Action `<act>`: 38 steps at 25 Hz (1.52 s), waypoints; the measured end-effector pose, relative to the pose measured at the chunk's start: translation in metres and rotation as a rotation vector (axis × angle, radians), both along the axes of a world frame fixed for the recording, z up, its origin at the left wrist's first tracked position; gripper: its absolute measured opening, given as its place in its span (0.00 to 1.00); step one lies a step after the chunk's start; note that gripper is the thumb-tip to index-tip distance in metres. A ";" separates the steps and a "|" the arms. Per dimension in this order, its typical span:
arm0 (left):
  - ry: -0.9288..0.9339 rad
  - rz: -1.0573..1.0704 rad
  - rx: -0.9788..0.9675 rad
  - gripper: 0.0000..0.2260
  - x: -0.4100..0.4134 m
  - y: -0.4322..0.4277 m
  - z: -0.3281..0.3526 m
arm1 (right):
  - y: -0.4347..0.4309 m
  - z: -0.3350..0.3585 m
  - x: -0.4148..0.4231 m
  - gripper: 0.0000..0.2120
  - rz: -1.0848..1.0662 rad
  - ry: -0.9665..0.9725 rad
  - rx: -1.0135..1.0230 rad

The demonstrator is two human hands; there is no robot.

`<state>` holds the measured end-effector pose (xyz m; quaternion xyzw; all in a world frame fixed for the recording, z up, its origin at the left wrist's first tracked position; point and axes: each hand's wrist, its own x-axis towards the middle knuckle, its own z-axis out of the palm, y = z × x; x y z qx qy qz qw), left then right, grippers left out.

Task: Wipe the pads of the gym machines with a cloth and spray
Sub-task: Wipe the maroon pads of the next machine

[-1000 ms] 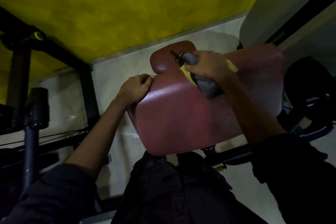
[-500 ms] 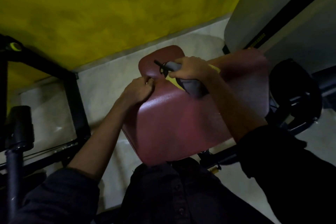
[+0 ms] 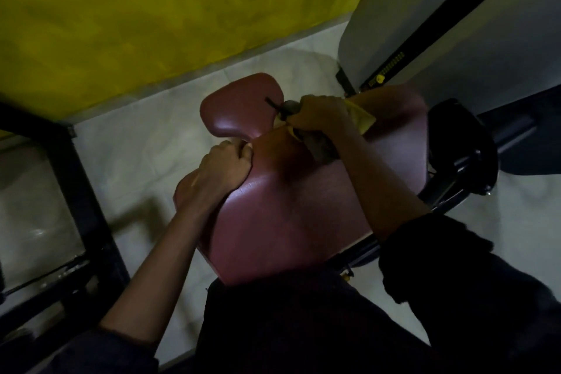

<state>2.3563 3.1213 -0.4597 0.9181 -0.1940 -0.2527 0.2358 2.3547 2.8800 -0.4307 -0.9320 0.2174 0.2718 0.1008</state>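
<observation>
Since the light's pretty dim some detail is lost, but the biggest thing is the yellow wall across the top, w/ pale floor under it and a grey panel top right. Centre of shot is the big maroon pad, tilted, its near edge right up against the person's dark shirt. A black frame stands on the left, and another black machine part is just beside the pad on the right. The smaller maroon pad sits just past the big one, w/ a notch btw them. Left hand is at that notch, fingers curled tight over the big pad's left edge. Right hand is over the far end of the big pad, fingers wrapped round a dark spray bottle, nozzle pointing at the smaller pad. Same hand has the yellow cloth bunched in w/ the bottle, a bit sticking out on the right. Can't tell if the trigger's squeezed.
</observation>
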 end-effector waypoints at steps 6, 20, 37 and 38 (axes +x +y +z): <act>0.060 -0.026 0.013 0.18 0.006 -0.014 -0.004 | 0.000 -0.009 0.016 0.41 0.115 0.134 0.227; 0.068 -0.117 -0.014 0.19 -0.003 -0.144 0.015 | -0.089 0.009 -0.085 0.18 0.016 -0.820 0.044; -0.036 -0.184 0.096 0.17 -0.023 -0.257 0.039 | -0.186 0.009 -0.058 0.27 -0.278 -0.433 0.109; -0.041 -0.165 0.080 0.18 -0.025 -0.259 0.040 | -0.195 0.012 -0.048 0.28 -0.309 -0.356 0.170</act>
